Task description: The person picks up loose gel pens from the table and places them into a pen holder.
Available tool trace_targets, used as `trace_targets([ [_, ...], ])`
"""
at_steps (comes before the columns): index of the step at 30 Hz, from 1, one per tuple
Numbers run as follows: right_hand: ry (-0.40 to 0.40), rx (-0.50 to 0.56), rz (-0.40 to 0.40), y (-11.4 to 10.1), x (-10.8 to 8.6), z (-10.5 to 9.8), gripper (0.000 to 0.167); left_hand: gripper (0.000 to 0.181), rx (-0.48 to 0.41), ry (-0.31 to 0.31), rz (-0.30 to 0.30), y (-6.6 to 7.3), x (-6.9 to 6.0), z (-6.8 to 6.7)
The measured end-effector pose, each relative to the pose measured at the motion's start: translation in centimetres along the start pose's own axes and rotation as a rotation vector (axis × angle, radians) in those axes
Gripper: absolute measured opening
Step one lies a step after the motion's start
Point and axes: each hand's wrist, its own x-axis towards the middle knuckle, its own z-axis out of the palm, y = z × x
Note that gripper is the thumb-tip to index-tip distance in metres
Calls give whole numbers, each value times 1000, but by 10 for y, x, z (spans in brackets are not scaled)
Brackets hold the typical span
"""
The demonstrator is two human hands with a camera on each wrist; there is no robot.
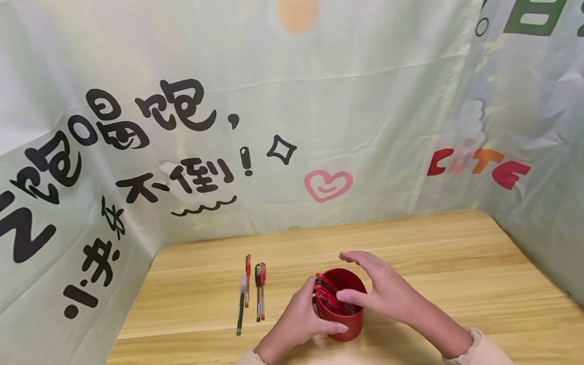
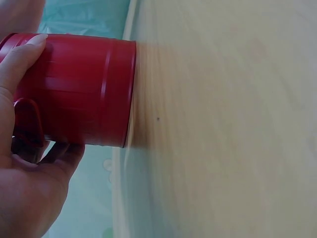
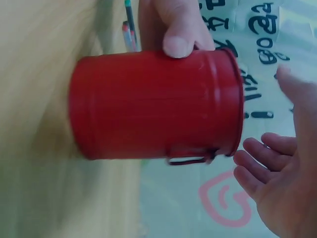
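A red metal cup (image 1: 345, 324) with small side handles stands on the wooden table in the head view. My left hand (image 1: 300, 319) holds it from the left, thumb across the front and fingers round the far side. A glossy red and black thing (image 1: 325, 292) shows at the left of the cup's mouth; its kind is unclear. Over the right of the rim hovers my right hand (image 1: 384, 287), thumb and fingers spread apart. The right wrist view shows that right hand (image 3: 277, 173) beside the mouth of the cup (image 3: 153, 104), its fingers loosely bent and gripping nothing.
Left of the cup lie several pens on the wooden table (image 1: 407, 248): a red-capped pen (image 1: 247, 279), a green-tipped pen (image 1: 240, 309), a black-capped pen (image 1: 258, 284) and another red-capped pen (image 1: 262, 278). Printed cloth (image 1: 369, 112) hangs behind and along both sides.
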Motion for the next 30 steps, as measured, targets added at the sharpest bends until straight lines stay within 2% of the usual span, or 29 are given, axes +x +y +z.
trace_targets([
  [4, -67, 55, 56, 12, -9, 7, 101, 92, 17, 9, -5, -1, 0, -1],
  [10, -83, 121, 109, 24, -23, 25, 123, 94, 42, 8, -20, 0, 0, 0],
  [18, -84, 244, 182, 32, -29, 40, 123, 93, 29, -6, -10, 1, 0, -1],
  [23, -84, 352, 226, 32, -30, 44, 108, 92, 24, -8, -22, 1, 0, -1],
  [30, -91, 369, 313, 28, -29, 45, 102, 91, 32, -15, -21, 2, 1, -3],
])
